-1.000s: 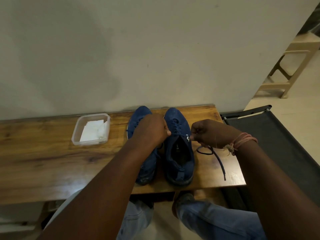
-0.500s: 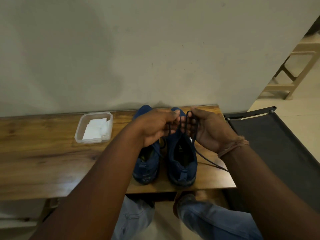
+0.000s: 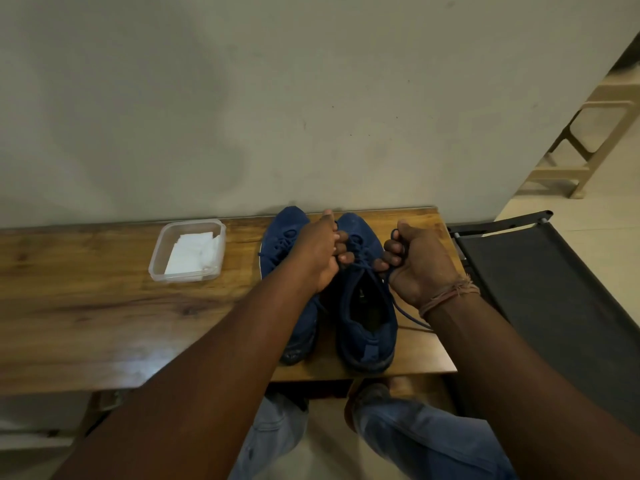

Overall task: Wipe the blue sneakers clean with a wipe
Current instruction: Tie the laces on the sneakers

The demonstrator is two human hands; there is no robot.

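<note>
— What are the hands doing?
— Both are curling shut — left hand (image 3: pixel 320 252) and right hand (image 3: pixel 420 263) pinching the lace (image 3: pixel 403 308) over the right sneaker (image 3: pixel 367 306).
— The wipes (image 3: pixel 192 254)?
— Lying in the tub (image 3: pixel 157 261), left on the worktop (image 3: pixel 86 299).

sneakers (image 3: pixel 363 306): we see blue cloth, matt, a little fuzzy.
table (image 3: pixel 104 306): we see wood with grain, glossy finish.
container (image 3: pixel 188 249): we see clear plastic, smooth.
wipes (image 3: pixel 192 254): white, soft, matt.
wall (image 3: pixel 242 98): matt, painted.
</note>
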